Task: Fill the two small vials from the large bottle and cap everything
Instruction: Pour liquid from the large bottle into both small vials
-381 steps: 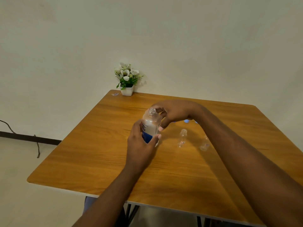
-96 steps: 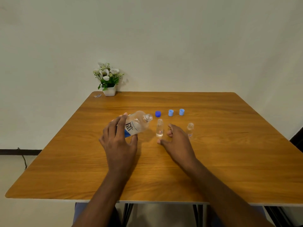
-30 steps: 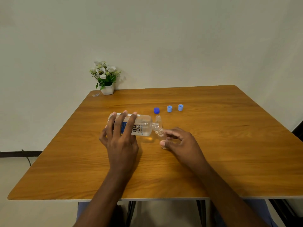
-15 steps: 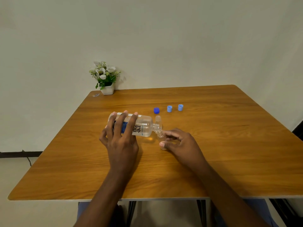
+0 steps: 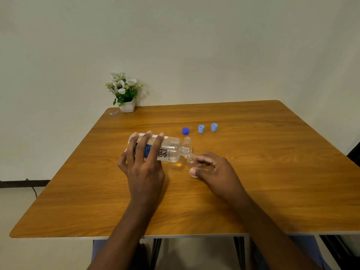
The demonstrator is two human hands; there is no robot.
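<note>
My left hand [image 5: 143,164] grips the large clear bottle [image 5: 167,150], which lies tipped nearly level with its open neck pointing right. The neck sits over the mouth of a small clear vial [image 5: 191,162] that my right hand [image 5: 214,169] pinches upright on the wooden table [image 5: 272,182]. A second small vial [image 5: 187,140] stands uncapped just behind the bottle's neck. Three caps rest farther back: a dark blue cap [image 5: 185,130] and two light blue caps [image 5: 201,129] [image 5: 214,127].
A small white pot of white flowers [image 5: 125,94] stands at the table's far left corner, with a tiny scrap [image 5: 113,113] beside it. A pale wall rises right behind the table. A dark cable runs along the floor at left.
Since a second ago almost nothing has shifted; the bottle stays tipped over the vial held by my right hand. Three seconds ago it was only tilted and my right hand lay between the vials.
</note>
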